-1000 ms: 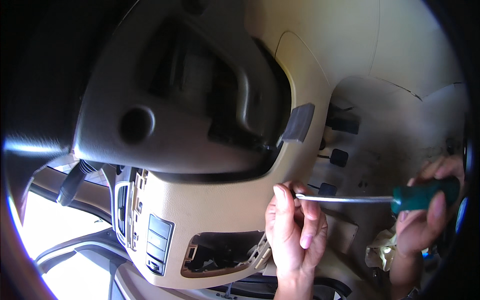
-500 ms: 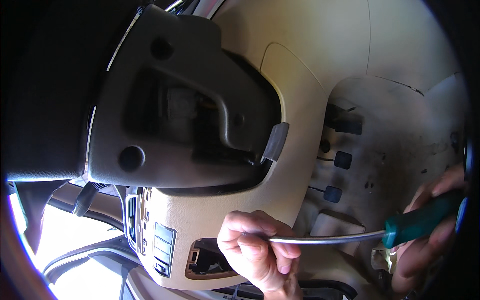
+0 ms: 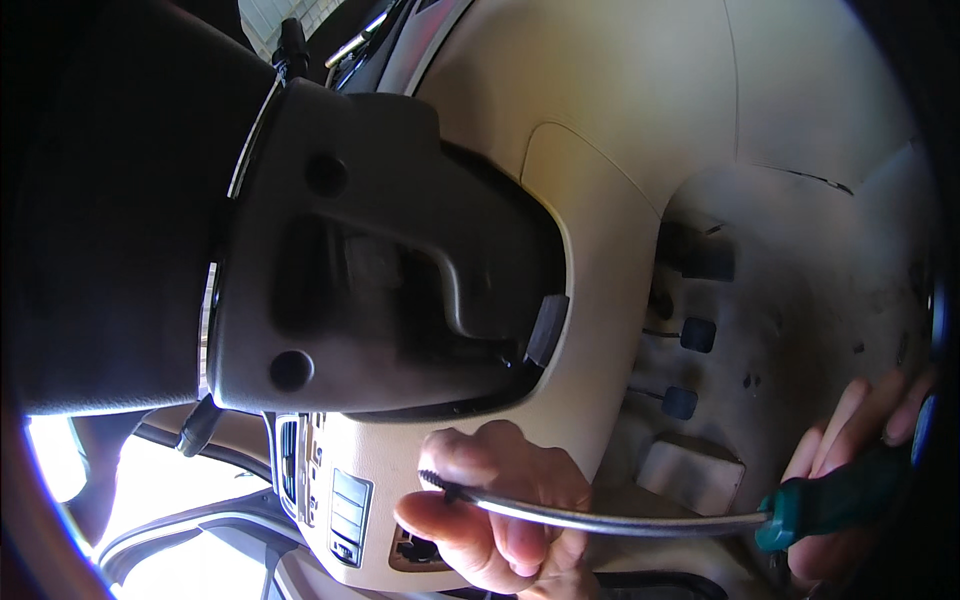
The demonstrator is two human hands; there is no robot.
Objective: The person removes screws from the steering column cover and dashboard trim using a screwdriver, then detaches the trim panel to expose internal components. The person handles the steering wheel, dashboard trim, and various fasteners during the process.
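Dark grey moulded plastic fills the left and centre of my view: the steering column cover, seen from underneath, with two round screw recesses and a deep hollow in its middle. Below it I see a small cream switch panel with rectangular buttons, set in the beige lower dashboard trim that curves up and to the right.

Just right of the switches, my left hand is curled against the beige trim, its fingers bent over the thin, slightly curved steel shaft of a long screwdriver. The dark tip of the shaft sits at the top of my thumb, near the lower edge of the grey cover.

The shaft runs to the right, low across the picture, to a green plastic handle. My right hand is wrapped around that handle at the far right edge, fingers closed on it.

Behind, between the two hands, I see black pedals with square pads, and a dusty, pale footwell floor beyond them.
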